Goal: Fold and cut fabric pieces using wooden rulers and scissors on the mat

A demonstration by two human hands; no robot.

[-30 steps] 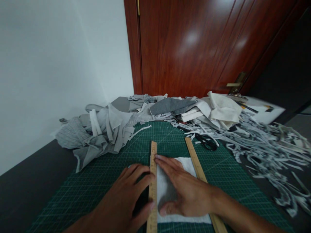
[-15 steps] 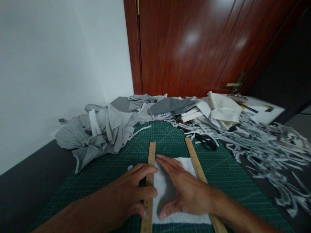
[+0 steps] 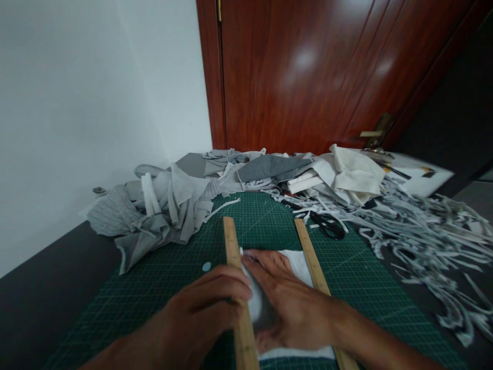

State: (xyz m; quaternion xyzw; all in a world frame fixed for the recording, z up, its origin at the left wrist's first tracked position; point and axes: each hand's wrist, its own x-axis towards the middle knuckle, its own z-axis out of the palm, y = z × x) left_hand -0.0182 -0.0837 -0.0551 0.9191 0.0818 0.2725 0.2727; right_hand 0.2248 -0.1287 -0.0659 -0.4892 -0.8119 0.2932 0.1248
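Observation:
My left hand (image 3: 204, 316) is closed around a wooden ruler (image 3: 231, 239), fingers over its top and the thumb mostly hidden. This ruler lies along the left edge of a piece of white fabric (image 3: 302, 264). Flat on that fabric rests my right hand (image 3: 295, 303), fingers stretched forward and covering much of it. A second wooden ruler (image 3: 314, 264) runs along the fabric's right edge, partly beneath my right forearm. Below everything spreads a green gridded cutting mat (image 3: 265, 221).
A heap of grey fabric (image 3: 181, 200) lies at the back left. Folded cloth (image 3: 356, 174) is piled at the back right, beside a black cord-like bundle (image 3: 327, 225). Many fabric strips (image 3: 427, 246) spread on the right. A small pale blue disc (image 3: 207, 266) sits left of the ruler.
My left fingers have closed around the left ruler, whose far end has shifted left and near end right. My right hand has flattened further onto the fabric. The pale disc shows more fully.

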